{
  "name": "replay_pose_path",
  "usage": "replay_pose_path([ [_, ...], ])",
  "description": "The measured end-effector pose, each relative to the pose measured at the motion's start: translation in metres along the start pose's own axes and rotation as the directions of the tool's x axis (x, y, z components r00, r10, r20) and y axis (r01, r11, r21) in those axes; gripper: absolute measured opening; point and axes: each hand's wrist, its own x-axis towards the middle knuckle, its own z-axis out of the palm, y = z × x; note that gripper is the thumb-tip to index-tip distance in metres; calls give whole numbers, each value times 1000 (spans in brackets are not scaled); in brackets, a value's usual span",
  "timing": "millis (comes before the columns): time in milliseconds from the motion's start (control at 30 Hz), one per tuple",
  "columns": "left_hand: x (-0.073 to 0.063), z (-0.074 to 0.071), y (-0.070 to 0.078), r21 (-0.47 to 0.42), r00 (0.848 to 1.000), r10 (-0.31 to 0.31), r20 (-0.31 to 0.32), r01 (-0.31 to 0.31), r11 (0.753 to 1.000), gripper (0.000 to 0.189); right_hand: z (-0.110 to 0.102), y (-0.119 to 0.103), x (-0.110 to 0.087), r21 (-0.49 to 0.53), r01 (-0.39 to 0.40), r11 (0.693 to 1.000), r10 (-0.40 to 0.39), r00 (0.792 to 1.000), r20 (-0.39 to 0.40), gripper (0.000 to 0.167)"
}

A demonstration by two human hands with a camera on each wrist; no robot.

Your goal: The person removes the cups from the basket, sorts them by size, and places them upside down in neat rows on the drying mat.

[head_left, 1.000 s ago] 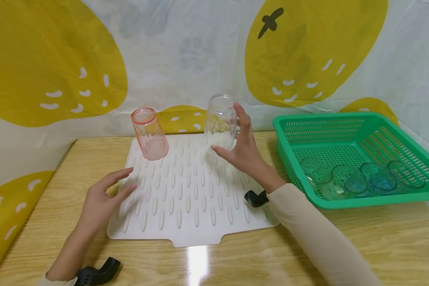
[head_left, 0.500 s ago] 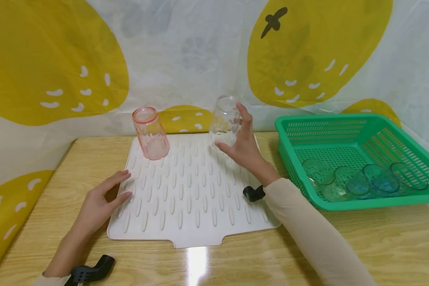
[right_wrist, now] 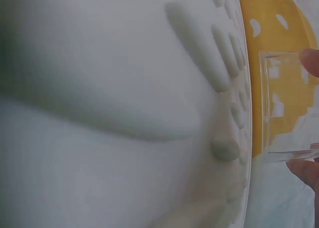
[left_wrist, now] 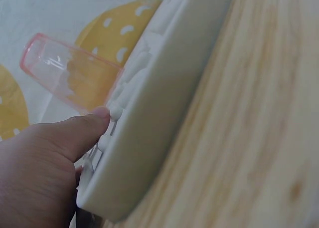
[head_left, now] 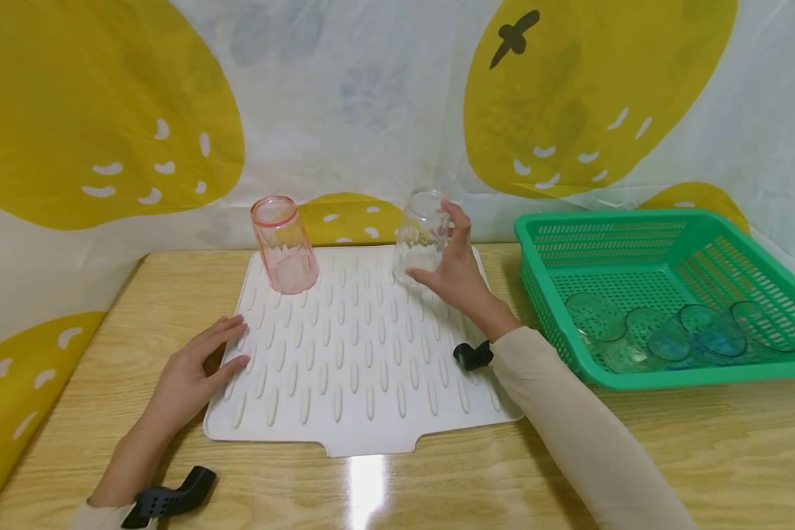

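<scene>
My right hand (head_left: 462, 276) grips a clear drinking glass (head_left: 419, 239), thumb on its near side and fingers on its right. The glass is bottom up at the back right of a white ribbed draining tray (head_left: 364, 434); I cannot tell whether its rim touches the tray. In the right wrist view the fingertips stand on either side of the clear glass (right_wrist: 286, 108). A pink-tinted glass (head_left: 285, 250) stands bottom up at the tray's back left. My left hand (head_left: 182, 379) rests at the tray's left edge, fingers relaxed, its thumb on the ribs in the left wrist view.
A green plastic basket (head_left: 528, 283) stands right of the tray, with several clear and bluish glasses (head_left: 669, 340) lying along its near side. The wooden table (head_left: 258, 489) shows around the tray. Behind hangs a white cloth (head_left: 344, 110) with yellow fruit shapes.
My right hand has moved slightly right and lowered the clear glass toward the tray. My left hand has come down to the tray's left edge. The pink glass stays put.
</scene>
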Motion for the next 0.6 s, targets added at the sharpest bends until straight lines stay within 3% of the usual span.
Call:
replay_pose_path([
  [600, 0, 1, 3, 8, 1000, -15, -17, 16, 1000, 57, 1, 10, 0, 20, -17, 1000, 16, 998, 60, 111],
])
